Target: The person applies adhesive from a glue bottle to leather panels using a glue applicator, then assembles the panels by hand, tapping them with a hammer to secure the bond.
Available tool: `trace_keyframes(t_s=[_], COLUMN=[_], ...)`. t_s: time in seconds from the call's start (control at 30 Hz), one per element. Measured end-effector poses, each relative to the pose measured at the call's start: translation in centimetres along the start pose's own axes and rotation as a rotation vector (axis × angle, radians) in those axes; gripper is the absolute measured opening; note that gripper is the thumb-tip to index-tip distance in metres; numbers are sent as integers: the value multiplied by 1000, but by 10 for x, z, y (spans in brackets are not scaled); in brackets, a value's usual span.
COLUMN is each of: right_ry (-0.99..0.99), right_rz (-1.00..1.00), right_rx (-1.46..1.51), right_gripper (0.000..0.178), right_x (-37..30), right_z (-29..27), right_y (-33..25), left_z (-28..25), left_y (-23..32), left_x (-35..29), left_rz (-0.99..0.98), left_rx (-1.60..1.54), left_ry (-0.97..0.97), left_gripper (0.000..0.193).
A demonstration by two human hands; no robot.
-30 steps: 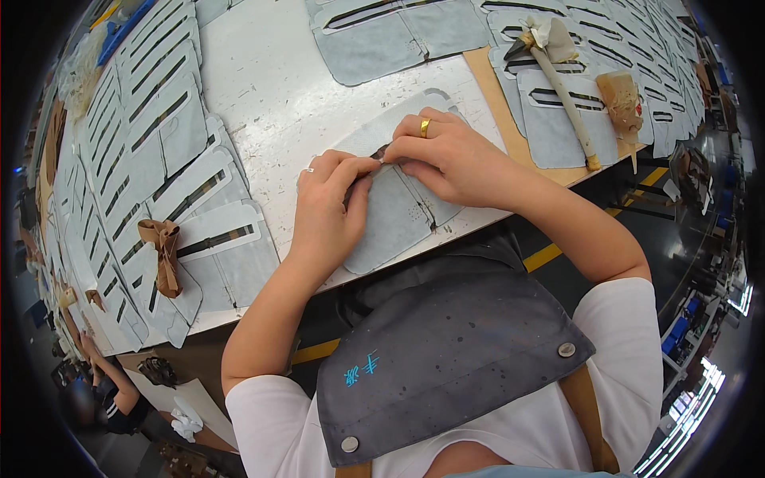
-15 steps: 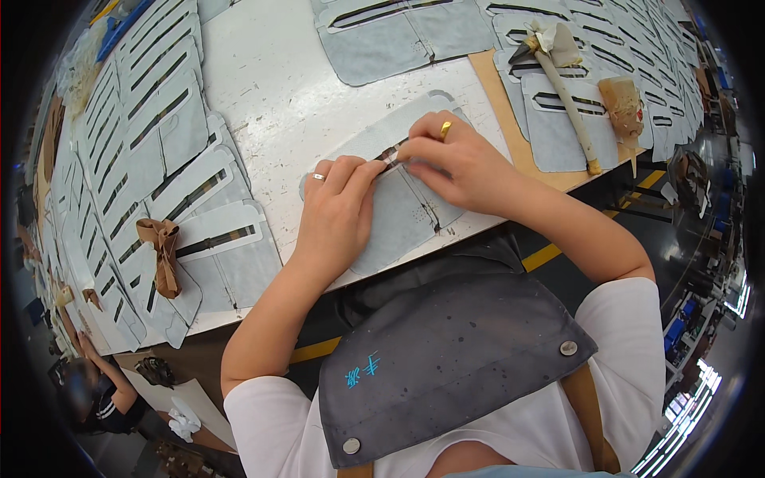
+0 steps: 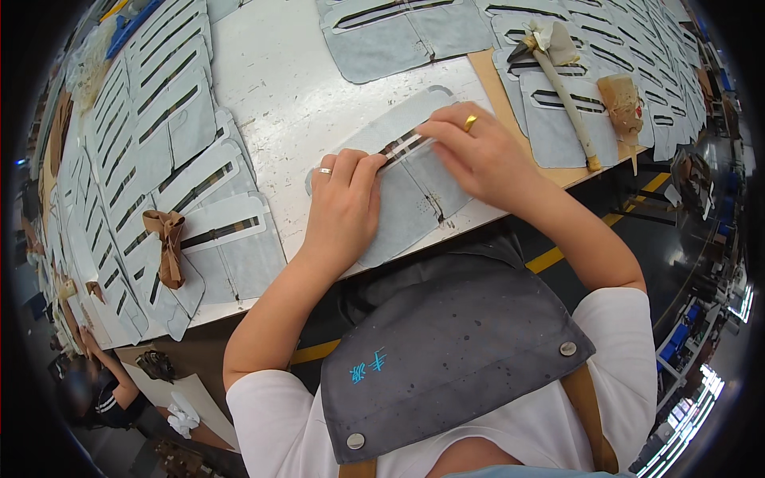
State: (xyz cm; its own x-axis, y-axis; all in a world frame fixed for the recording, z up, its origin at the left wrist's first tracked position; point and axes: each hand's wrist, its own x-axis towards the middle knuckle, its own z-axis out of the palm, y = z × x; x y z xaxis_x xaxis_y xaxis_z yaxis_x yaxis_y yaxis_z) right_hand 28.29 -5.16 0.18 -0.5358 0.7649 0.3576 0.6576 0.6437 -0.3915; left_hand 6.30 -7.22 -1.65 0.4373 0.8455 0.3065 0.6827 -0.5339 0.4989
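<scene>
A pale grey-blue cut piece [image 3: 414, 199] with a long slot and a striped strip in it lies flat at the near edge of the white table [image 3: 295, 103]. My left hand [image 3: 344, 209] presses down on the piece's left half, fingertips at the slot. My right hand [image 3: 476, 150], wearing a gold ring, lies over the right end of the slot, fingers pressing along the striped strip. Neither hand lifts anything off the table.
Many similar slotted grey pieces [image 3: 151, 135] are laid in rows on the left and across the far right. A brown glue-stained brush [image 3: 167, 247] lies on the left pieces. A hammer-like tool [image 3: 562, 80] and another brush [image 3: 621, 103] rest at right. Another person [image 3: 103, 394] is at lower left.
Both hands have shifted up along the piece toward the slot, and the striped strip in the slot now shows between the fingertips. The piece sits slightly turned.
</scene>
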Motion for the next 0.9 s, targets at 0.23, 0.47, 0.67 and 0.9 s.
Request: trace_keyframes(t_s=[0.23,0.47,0.67,0.9], right_ry=[-8,13,-29,-32], right_rz=[-21,-162,-277,-267], right_rx=[279,-27,-62,-255], right_gripper=[26,22,21,21], right_x=[6,1,9,6], right_z=[33,36,40,11], right_y=[-19,-19,-25,2], left_z=[-10,-32,-35,-30], left_y=[-3,-1,3,5], left_x=[-13,-48,-59,-57], left_rz=[-9,-32,-62,-50], left_rx=[24,171,188,180], left_ry=[-17,-69,-47,-19], left_gripper=[26,31,38,33])
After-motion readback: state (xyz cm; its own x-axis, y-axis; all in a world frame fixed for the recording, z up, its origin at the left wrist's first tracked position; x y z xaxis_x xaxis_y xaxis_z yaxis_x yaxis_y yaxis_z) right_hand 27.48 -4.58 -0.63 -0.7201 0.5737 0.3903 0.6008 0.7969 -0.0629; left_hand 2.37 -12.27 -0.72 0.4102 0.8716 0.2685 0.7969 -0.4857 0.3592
